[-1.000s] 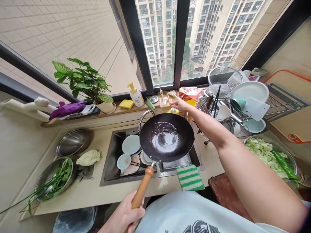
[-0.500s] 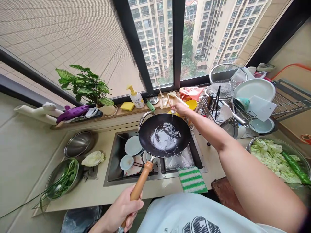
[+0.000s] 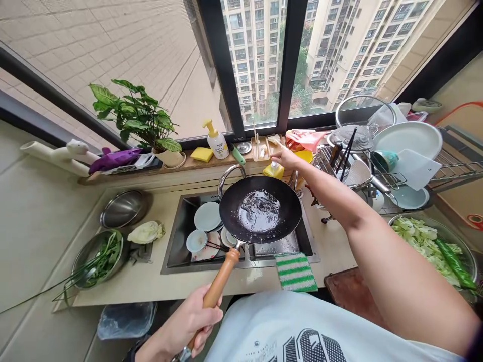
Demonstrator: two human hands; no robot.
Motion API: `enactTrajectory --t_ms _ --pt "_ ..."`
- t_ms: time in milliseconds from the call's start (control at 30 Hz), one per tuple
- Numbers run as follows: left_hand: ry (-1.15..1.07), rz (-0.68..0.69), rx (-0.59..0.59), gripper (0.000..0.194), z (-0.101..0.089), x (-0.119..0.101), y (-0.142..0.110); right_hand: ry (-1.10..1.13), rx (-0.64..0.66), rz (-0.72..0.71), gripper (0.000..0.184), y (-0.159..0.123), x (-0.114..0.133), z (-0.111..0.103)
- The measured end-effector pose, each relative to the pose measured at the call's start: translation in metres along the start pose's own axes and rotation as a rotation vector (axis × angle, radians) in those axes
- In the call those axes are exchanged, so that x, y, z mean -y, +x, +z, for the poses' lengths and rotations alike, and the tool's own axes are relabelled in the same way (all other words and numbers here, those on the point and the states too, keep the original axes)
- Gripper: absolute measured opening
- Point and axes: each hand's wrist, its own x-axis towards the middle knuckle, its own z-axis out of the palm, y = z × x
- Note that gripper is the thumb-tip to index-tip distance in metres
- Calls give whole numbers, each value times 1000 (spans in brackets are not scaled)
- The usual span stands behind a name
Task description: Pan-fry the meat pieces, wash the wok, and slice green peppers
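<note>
My left hand (image 3: pixel 192 319) grips the wooden handle (image 3: pixel 221 279) of a black iron wok (image 3: pixel 264 226), holding it tilted over a steel sink (image 3: pixel 177 246). A shiny wet patch lies in the wok's centre. My right hand (image 3: pixel 287 159) reaches over the wok's far rim with its fingers extended and nothing in them. It is just above a yellow squeeze bottle (image 3: pixel 273 171) and close to a small tray of utensils (image 3: pixel 260 149). Plates and a small bowl (image 3: pixel 196 241) sit in the sink, partly hidden by the wok.
A dish rack (image 3: pixel 341 171) stands at the back right, and a steel bowl of chopped cabbage (image 3: pixel 426 246) sits to the right. To the left are a bowl of greens (image 3: pixel 98 259) and a steel bowl (image 3: pixel 124 208). A striped cloth (image 3: pixel 295 271) lies on the sink's front edge.
The thin stream of water falling into the wok half a second ago has stopped. My right hand has shifted slightly right, and the wok sits less steeply tilted.
</note>
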Motion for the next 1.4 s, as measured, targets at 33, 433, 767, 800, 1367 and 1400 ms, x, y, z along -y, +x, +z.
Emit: enactTrajectory --t_ms 33,433,767,800,1367,1400 --pt "-5 -6 2 48 0 1 -1 -2 2 9 23 1 -1 0" --pt "-20 20 -39 41 7 14 -14 -19 -68 31 28 -11 7 3" --pt "-70 59 -51 47 4 82 -23 54 -600 -6 42 -59 64 -1" --pt "-95 69 -55 49 3 98 -24 95 -643 -26 43 -75 71 12" --pt "-194 148 -418 45 -74 228 60 1209 -53 705 8 -47 109 225" --pt "-205 154 -418 45 -78 229 68 1193 -101 721 7 -39 110 221"
